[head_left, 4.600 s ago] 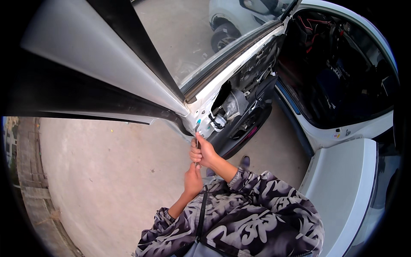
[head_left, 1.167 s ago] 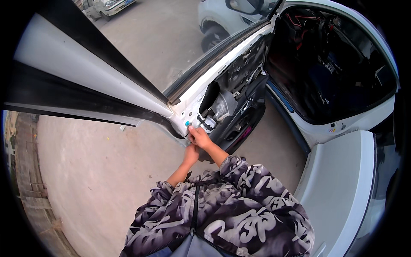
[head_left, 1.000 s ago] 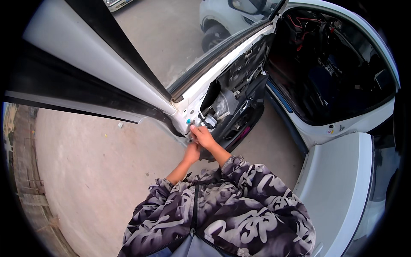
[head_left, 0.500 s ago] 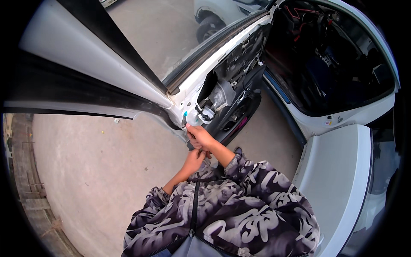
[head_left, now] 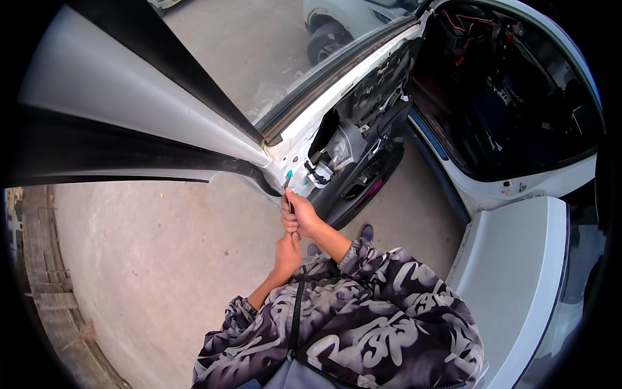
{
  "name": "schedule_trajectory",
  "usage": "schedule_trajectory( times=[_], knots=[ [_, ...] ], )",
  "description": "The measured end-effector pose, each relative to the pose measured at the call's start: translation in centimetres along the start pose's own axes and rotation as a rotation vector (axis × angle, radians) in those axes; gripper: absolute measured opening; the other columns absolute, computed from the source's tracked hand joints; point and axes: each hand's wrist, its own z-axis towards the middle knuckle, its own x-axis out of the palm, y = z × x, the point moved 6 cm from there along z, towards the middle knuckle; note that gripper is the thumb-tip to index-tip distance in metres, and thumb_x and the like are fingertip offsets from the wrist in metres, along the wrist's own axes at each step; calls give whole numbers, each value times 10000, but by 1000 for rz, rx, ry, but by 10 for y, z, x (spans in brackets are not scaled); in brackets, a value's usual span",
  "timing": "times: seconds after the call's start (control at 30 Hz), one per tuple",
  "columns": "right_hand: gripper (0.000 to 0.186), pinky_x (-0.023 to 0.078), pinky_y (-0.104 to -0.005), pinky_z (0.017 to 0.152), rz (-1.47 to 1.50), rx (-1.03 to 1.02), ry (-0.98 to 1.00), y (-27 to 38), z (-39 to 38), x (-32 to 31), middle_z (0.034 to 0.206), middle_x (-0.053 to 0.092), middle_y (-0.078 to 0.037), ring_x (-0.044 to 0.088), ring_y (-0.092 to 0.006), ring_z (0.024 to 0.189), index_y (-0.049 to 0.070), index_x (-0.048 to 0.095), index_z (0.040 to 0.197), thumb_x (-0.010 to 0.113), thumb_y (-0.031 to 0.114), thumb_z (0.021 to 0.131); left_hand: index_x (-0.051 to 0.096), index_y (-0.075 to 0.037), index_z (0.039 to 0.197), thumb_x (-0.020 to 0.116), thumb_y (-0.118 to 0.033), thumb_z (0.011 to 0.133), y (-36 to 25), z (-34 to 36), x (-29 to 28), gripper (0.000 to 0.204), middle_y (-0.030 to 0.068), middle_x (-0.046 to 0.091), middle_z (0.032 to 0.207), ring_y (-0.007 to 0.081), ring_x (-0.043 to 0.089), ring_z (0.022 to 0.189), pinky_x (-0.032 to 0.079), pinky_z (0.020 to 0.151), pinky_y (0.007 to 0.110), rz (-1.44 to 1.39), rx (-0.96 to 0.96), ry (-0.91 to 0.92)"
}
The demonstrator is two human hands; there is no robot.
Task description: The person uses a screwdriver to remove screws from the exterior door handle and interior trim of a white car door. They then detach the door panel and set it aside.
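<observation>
My right hand [head_left: 300, 216] is closed round a slim dark hand tool [head_left: 287, 182], whose exact kind I cannot make out. Its upper end points at the edge of an opened white car door [head_left: 277, 153]. Right by that end is a small teal-blue piece [head_left: 289, 174]; whether it belongs to the tool or the door is unclear. Just below, my left hand [head_left: 286, 257] is closed and pressed against the underside of the right; what its fingers grip is hidden. Beside the tool, a white part with black wiring [head_left: 319, 173] and a crumpled translucent sheet [head_left: 347, 146] show in the door's opening.
The dark door trim panel [head_left: 382, 159] hangs away from the door's lower part. To the right are the car's dark cabin [head_left: 499, 97] and another white door [head_left: 512, 253]. Concrete floor [head_left: 149, 259] spreads at left; a second white car [head_left: 350, 23] stands beyond.
My view has shifted slightly, so the door appears farther right and lower. The left hand has straightened under the right; the right hand keeps its hold on the tool near the door edge.
</observation>
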Motion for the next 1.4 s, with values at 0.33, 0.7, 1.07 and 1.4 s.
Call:
schedule_trajectory(
  times=[0.33,0.7,1.07,1.4],
  knots=[
    [480,221,-258,383,43,-98,60,-10,17,-5,488,243,15,220,-102,392,111,349,697,353,534,923,512,38,854,444,-143,912,35,14,-15,202,215,577,667,385,588,616,441,542,432,70,49,53],
    [400,170,-235,362,-181,-39,-48,7,-6,-20,489,233,44,192,-73,376,115,384,713,389,443,942,504,36,864,467,-160,900,4,7,24,202,206,597,711,335,610,669,454,597,406,-91,-174,364],
    [207,387,-271,576,-178,-359,-41,56,-40,-39,680,465,-32,459,-133,617,49,477,833,464,233,927,479,16,1009,422,-157,949,7,19,68,191,98,611,860,195,617,795,508,781,307,-714,-291,556],
    [276,491,-298,725,-302,-294,56,153,-123,-120,931,624,-131,617,-215,840,-6,587,1051,561,191,859,494,-17,810,499,-213,913,-42,47,16,221,78,403,576,167,386,527,348,509,303,-7,90,457]
  ],
)
